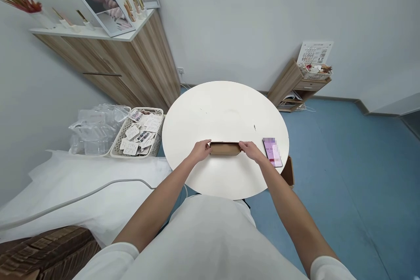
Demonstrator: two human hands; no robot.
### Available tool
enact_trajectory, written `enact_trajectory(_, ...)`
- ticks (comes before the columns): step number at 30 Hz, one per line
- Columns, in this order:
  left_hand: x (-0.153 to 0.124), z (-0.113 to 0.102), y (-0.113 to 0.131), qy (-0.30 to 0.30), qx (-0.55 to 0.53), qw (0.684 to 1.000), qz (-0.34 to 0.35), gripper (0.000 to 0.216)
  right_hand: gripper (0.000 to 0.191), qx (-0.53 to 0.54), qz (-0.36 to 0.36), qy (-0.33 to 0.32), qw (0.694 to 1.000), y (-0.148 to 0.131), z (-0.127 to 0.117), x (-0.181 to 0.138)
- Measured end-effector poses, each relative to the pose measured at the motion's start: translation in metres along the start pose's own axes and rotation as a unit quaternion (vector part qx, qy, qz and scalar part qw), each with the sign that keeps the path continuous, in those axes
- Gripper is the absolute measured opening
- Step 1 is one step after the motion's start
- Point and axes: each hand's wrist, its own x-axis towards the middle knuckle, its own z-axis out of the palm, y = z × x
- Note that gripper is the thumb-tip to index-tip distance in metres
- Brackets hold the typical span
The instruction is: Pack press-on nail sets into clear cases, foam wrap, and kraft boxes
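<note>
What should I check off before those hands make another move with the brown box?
1. Left hand on the brown box: ok, its fingers are at the box's left end.
2. Right hand on the box: ok, its fingers are at the right end.
3. Box over the white round table: ok, it is well inside the edge in this view.
4. Box resting on the table or lifted: cannot tell from this angle.
5. Phone apart from the right hand: ok, it lies to the right, though close to the forearm in this view.
</note>
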Motion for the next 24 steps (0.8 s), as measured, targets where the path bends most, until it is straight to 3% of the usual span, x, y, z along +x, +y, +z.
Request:
enact_trajectory(4, -0.001, -0.004, -0.005, -0.008, -0.01, 1.0, 0.025, 0.044, 0.031, 0.047, -0.002, 0.021, 0.999, 0.007, 0.001, 0.002)
enact_trajectory(7, -0.004, -0.005, -0.008, -0.02, -0.024, 0.999, 0.029, 0.048, 0.04, 0.081, 0.006, 0.033, 0.996, 0.01, 0.002, 0.0)
enact_trajectory(13, -0.011, -0.002, -0.008, -0.039, -0.193, 0.976, -0.095, 0.058, 0.036, 0.155, 0.001, 0.027, 0.988, 0.013, 0.006, -0.004)
enact_trajectory(18, -0.009, 0.004, -0.014, -0.064, -0.24, 0.957, -0.152, 0.056, 0.04, 0.159, 0.048, 0.063, 0.984, 0.023, 0.016, -0.004)
enact_trajectory(24, -0.01, 0.011, -0.02, -0.033, -0.245, 0.964, -0.101, 0.044, 0.038, 0.185, 0.06, 0.076, 0.978, 0.03, 0.029, -0.01)
